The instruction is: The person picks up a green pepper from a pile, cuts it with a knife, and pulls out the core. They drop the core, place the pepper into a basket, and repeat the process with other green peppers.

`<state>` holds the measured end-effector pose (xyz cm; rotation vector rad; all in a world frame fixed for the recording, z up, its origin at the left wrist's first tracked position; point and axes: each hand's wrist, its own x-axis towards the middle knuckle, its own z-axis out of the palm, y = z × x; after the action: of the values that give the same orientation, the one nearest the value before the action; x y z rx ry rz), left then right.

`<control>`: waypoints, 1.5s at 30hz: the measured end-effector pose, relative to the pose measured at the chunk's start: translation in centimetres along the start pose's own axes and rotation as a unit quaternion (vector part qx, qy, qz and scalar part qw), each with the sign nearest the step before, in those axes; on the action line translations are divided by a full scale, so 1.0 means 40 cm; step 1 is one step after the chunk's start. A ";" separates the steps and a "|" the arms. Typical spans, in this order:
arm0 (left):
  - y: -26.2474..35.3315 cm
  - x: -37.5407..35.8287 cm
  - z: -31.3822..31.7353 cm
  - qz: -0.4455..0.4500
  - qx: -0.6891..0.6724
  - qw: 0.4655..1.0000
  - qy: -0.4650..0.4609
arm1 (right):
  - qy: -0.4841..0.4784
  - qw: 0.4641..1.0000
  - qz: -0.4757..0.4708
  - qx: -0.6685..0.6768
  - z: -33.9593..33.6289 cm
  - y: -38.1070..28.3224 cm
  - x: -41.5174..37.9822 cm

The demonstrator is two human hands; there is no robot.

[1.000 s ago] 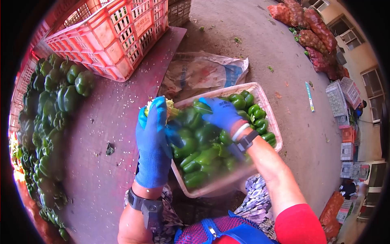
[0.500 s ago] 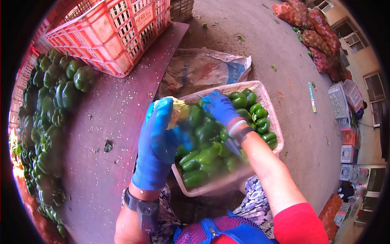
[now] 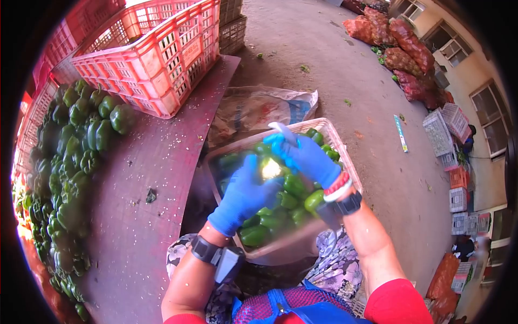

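My left hand (image 3: 244,190), in a blue glove, is closed around a green bell pepper whose pale cut face (image 3: 271,169) glares in the light. The glove hides most of that pepper. Close by on the right, my gloved right hand (image 3: 308,156) is closed on what looks like a small knife (image 3: 283,131), a pale curved piece sticking out past the fingers and blurred. Both hands are above a pinkish-white plastic crate (image 3: 350,162) holding green bell peppers (image 3: 253,236).
A purplish board (image 3: 143,232) on the left carries a long heap of green peppers (image 3: 67,178) and a red-pink crate (image 3: 167,70). A worn sack (image 3: 259,105) lies beyond the filled crate. Full mesh sacks (image 3: 413,48) and stacked crates (image 3: 440,135) line the right side.
My left hand has lowered and turned, bringing the pale cut part down over the crate. My right hand has turned and moved slightly right and down. The whole view has shifted a little.
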<state>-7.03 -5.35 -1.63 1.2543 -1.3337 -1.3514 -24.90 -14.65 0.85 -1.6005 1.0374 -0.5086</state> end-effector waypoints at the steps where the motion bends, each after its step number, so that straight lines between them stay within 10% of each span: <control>1: 0.002 -0.003 0.015 0.033 0.069 0.997 0.009 | -0.011 1.000 -0.011 -0.009 0.012 -0.033 -0.040; 5: 0.011 -0.024 0.060 0.120 0.197 0.972 0.040 | 0.029 0.997 -0.064 0.017 0.046 0.026 -0.117; 9: 0.008 -0.018 0.047 0.008 -0.167 0.986 -0.021 | 0.060 0.970 -0.013 0.236 0.006 0.063 -0.131; 15: -0.026 0.028 0.030 -0.166 -0.491 0.841 -0.159 | -0.002 0.939 -0.101 0.328 0.010 0.072 -0.115; 25: -0.029 0.033 0.061 0.020 -0.073 0.997 0.032 | 0.124 0.972 -0.185 -0.079 0.034 0.060 -0.113; 29: -0.023 0.039 0.034 0.063 -0.005 0.998 -0.022 | 0.090 0.948 -0.012 0.305 0.056 0.055 -0.127; 35: -0.027 0.049 0.020 -0.016 -0.296 0.945 -0.140 | 0.052 0.899 0.123 0.417 0.024 0.067 -0.137; 38: 0.006 0.059 -0.002 -0.063 -0.370 0.907 -0.192 | -0.114 0.813 0.059 0.568 -0.023 0.096 -0.156; 40: 0.003 0.064 -0.009 -0.064 -0.419 0.883 -0.200 | -0.117 0.821 0.007 0.558 -0.055 0.108 -0.156; 43: -0.032 0.069 0.003 -0.061 -0.360 0.916 -0.166 | 0.061 0.973 0.109 0.194 -0.093 0.065 -0.165; 45: -0.043 0.069 0.016 -0.076 -0.322 0.932 -0.148 | 0.158 0.977 -0.008 0.141 -0.051 0.128 -0.150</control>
<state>-7.92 -7.83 -3.65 0.7278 -0.8627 -1.9422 -31.45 -10.84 -2.15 -1.3016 1.1297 -0.9009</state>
